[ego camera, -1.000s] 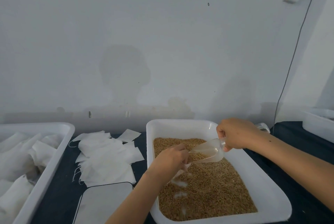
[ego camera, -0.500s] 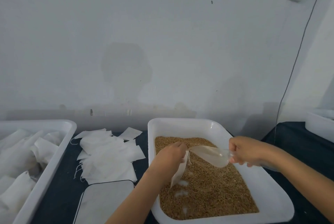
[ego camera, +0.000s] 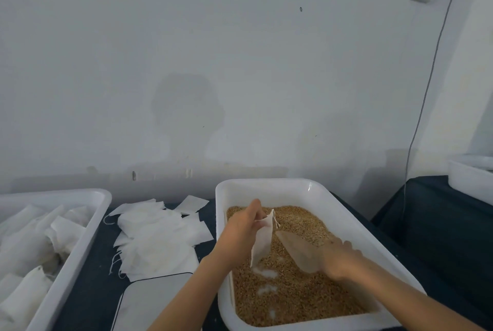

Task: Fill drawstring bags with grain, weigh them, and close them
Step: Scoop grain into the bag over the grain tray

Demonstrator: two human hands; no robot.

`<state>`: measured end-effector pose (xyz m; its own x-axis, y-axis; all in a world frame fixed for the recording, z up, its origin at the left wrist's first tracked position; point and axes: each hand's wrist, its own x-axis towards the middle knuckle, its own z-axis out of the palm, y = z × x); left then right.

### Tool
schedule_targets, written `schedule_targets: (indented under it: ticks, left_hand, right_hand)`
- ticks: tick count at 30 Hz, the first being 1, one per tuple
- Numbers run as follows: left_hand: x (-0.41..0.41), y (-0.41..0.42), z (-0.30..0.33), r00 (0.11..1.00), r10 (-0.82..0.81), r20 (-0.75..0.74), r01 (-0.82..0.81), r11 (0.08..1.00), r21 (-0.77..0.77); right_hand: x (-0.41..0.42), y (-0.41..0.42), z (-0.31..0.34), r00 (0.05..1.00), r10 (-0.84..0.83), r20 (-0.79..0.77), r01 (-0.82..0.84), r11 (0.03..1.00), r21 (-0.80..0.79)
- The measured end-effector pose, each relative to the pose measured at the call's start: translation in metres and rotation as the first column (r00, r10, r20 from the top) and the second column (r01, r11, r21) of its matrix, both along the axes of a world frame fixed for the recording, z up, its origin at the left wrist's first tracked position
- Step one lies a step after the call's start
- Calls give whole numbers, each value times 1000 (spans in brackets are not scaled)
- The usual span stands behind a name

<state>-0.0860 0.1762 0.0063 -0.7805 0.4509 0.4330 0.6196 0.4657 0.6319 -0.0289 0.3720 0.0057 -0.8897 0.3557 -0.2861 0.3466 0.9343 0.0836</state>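
Note:
A white tub (ego camera: 269, 186) in front of me holds brown grain (ego camera: 293, 293). My left hand (ego camera: 244, 226) pinches the top of a small white drawstring bag (ego camera: 262, 240), which hangs over the grain with its cord dangling. My right hand (ego camera: 342, 260) grips the handle of a clear plastic scoop (ego camera: 300, 250). The scoop lies low in the grain to the right of the bag, its mouth pointing toward the bag. A pile of flat empty bags (ego camera: 157, 237) lies left of the tub.
At the left a second white tub (ego camera: 88, 226) holds several filled bags. The white platform of a scale (ego camera: 154, 301) sits at the bottom, left of my forearm. Another white tub (ego camera: 469, 178) stands at the far right. A cable (ego camera: 424, 106) runs down the wall.
My right hand has dropped from beside the bag's mouth down and to the right, bringing the scoop into the grain. My left hand has kept the bag, which now hangs more freely.

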Motion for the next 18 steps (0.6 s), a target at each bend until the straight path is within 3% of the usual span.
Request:
schedule_targets:
  ticks: [2,4,6,8,10,12,18]
  left_hand:
    - [1,-2,3,998,-35,55,30,995,91]
    - [1,-4,4,993,-67,96,49,982,180]
    - [1,-4,4,988,-101,117,68,964,257]
    - [4,-5,5,978,-151,145,103,950,295]
    - [6,-5,6,973,-178,148,126,944,303]
    - [8,-7,8,974,-181,133,131,939,319]
    - [17,-16,15,972,-121,203,21,900,435]
  right_hand:
    - [-3,-1,8,993,63,-99,-70,996,-64]
    - [-7,-2,20,954,135,-267,-219,923,-316]
    - [-8,-7,30,910,92,-405,-340,724,-600]
    - [-9,-14,34,898,-19,-439,-369,510,-777]
    - [-11,-19,33,912,-145,-385,-327,314,-892]
    - [-11,-25,31,905,-248,-345,-304,191,-933]
    - [-3,-39,41,732,-377,-568,-455,350,-819]
